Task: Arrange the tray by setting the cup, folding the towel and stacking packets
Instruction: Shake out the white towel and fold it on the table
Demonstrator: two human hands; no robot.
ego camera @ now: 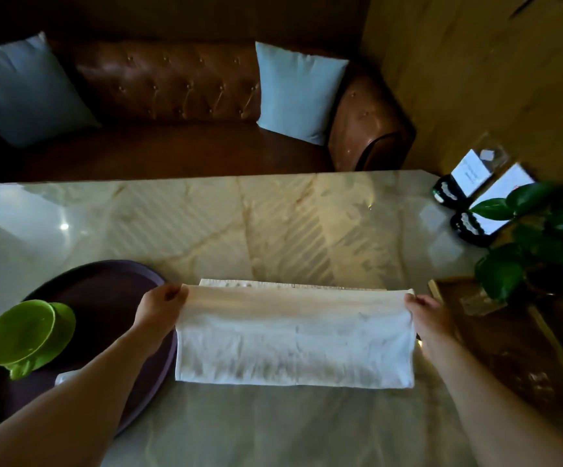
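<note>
White towel (293, 338) lies lower centre of frame on the marble table (273, 224), long axis running left–right. Left hand (160, 306) pinches its upper-left corner, right hand (430, 315) the upper-right; both closed on cloth, equally near. Fold likely goes across the short axis. Tray (111, 291) with green cup (25, 335) sits lower left, just beside the towel.

The scene is dim, with a warm cast; striped light and soft glare lie on the glossy marble table (273, 224); a small bright reflection sits at far left; corners darken; straight edges bow with wide-angle distortion; fine detail is soft.
</note>
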